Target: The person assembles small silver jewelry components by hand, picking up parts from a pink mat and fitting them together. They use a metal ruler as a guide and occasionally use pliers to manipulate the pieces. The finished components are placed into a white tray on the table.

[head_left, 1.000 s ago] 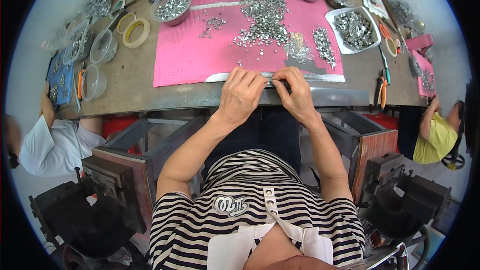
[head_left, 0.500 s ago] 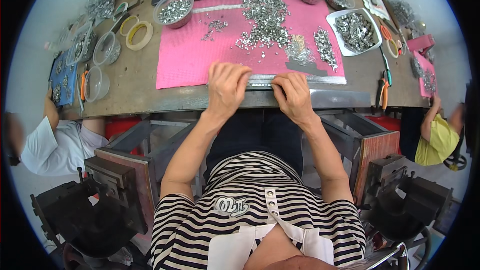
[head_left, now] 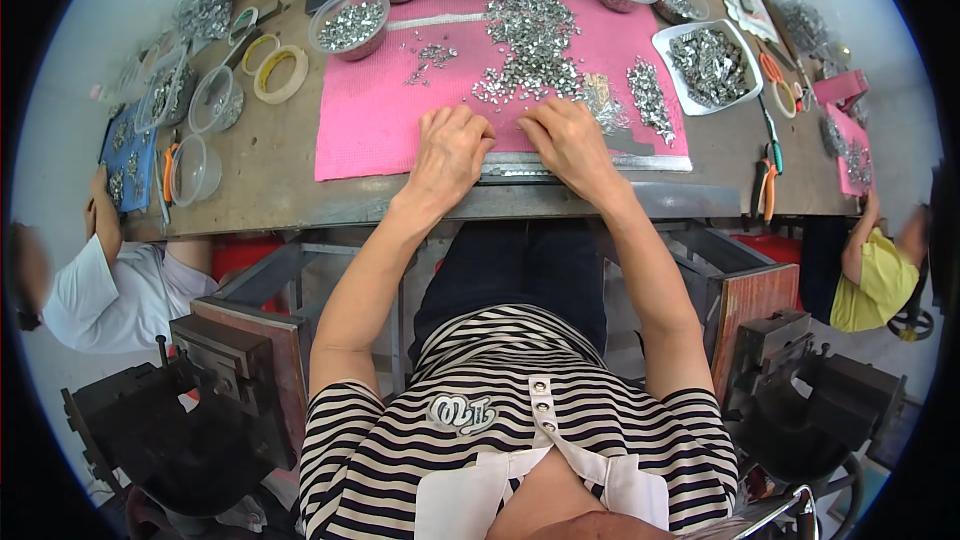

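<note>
My left hand (head_left: 452, 152) rests on the pink mat (head_left: 365, 125) with its fingers curled in and the fingertips mostly hidden. Across a small gap, my right hand (head_left: 572, 143) is bent over the mat with thumb and fingers drawn together. Anything in either pinch is too small to make out. Below and between the hands, a narrow metal strip (head_left: 515, 171) lies along the mat's front edge. A heap of small shiny metal pieces (head_left: 530, 45) spreads just beyond my fingers. Thin silvery pins (head_left: 600, 100) lie past my right hand.
Clear tubs of metal pieces (head_left: 350, 28) line the back; a white tray (head_left: 712, 105) of larger pieces stands right. Tape rolls (head_left: 281, 75) lie left and orange-handled pliers (head_left: 765, 185) right. Two people sit at the sides, one in a white sleeve (head_left: 90, 275), one in yellow (head_left: 875, 280).
Both hands have moved forward from the metal strip onto the mat. More of the strip shows between them, and the gap between the hands is slightly narrower.
</note>
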`<control>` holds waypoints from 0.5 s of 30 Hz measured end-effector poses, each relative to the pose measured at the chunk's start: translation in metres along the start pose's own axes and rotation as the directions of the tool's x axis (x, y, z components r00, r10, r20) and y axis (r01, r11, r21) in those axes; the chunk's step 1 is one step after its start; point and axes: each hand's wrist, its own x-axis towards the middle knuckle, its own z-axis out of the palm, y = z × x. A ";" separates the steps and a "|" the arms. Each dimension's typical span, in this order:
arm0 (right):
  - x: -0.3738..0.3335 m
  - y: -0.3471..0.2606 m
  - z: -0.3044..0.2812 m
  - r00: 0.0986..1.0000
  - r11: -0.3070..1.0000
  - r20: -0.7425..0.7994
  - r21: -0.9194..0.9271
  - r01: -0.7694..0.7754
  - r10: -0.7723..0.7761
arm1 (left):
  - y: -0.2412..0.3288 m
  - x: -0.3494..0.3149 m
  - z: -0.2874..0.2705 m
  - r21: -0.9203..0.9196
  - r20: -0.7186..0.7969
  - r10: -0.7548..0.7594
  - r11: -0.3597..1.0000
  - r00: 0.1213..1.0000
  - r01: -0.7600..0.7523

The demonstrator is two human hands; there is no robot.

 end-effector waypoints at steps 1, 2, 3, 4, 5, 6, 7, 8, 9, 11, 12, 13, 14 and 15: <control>0.004 0.001 0.008 1.000 0.999 -0.028 -0.033 -0.003 0.002 | -0.001 0.000 0.001 -0.015 0.009 0.011 1.000 1.000 -0.011; 0.005 0.001 0.012 1.000 0.998 -0.010 -0.064 0.006 -0.007 | -0.001 0.000 0.000 -0.028 0.003 0.033 0.999 0.999 -0.033; 0.006 0.000 0.016 1.000 0.995 0.009 -0.095 0.015 -0.014 | -0.001 0.001 0.000 -0.041 -0.002 0.056 0.998 0.998 -0.056; 0.006 0.001 0.017 0.999 0.992 0.031 -0.127 0.025 -0.021 | -0.002 0.001 0.000 -0.058 -0.009 0.077 0.995 0.997 -0.077; 0.006 0.000 0.017 0.999 0.991 0.037 -0.127 0.037 -0.032 | -0.003 0.001 0.000 -0.068 -0.006 0.076 0.995 0.997 -0.076; 0.004 -0.001 0.016 0.998 0.991 0.044 -0.127 0.048 -0.043 | -0.004 0.001 -0.001 -0.078 -0.003 0.075 0.994 0.997 -0.075; 0.002 -0.001 0.014 0.997 0.990 0.052 -0.129 0.058 -0.052 | -0.005 0.002 -0.001 -0.092 0.000 0.074 0.993 0.997 -0.074; 0.001 0.000 0.013 0.998 0.992 0.059 -0.117 0.042 -0.035 | -0.005 0.003 -0.001 -0.103 0.012 0.072 0.992 0.997 -0.070; -0.001 0.001 0.012 0.998 0.994 0.066 -0.105 0.025 -0.018 | -0.005 0.005 -0.003 -0.115 0.025 0.070 0.991 0.997 -0.067; -0.003 0.001 0.011 0.997 0.998 0.077 -0.066 -0.003 0.008 | -0.006 0.008 -0.004 -0.148 0.048 0.066 0.987 0.997 -0.059; -0.003 0.000 0.009 0.997 0.999 0.080 -0.043 -0.016 0.019 | -0.006 0.010 -0.003 -0.172 0.058 0.067 0.984 0.996 -0.056; -0.002 0.000 0.006 0.996 0.999 0.083 -0.019 -0.027 0.028 | -0.006 0.011 -0.003 -0.194 0.067 0.067 0.980 0.995 -0.053; -0.003 -0.001 0.002 0.992 0.995 0.093 0.046 -0.084 0.080 | -0.006 0.011 -0.003 -0.198 0.059 0.074 0.978 0.996 -0.061; -0.005 -0.002 -0.004 0.986 0.984 0.106 0.109 -0.142 0.131 | -0.006 0.011 -0.003 -0.202 0.050 0.081 0.977 0.995 -0.070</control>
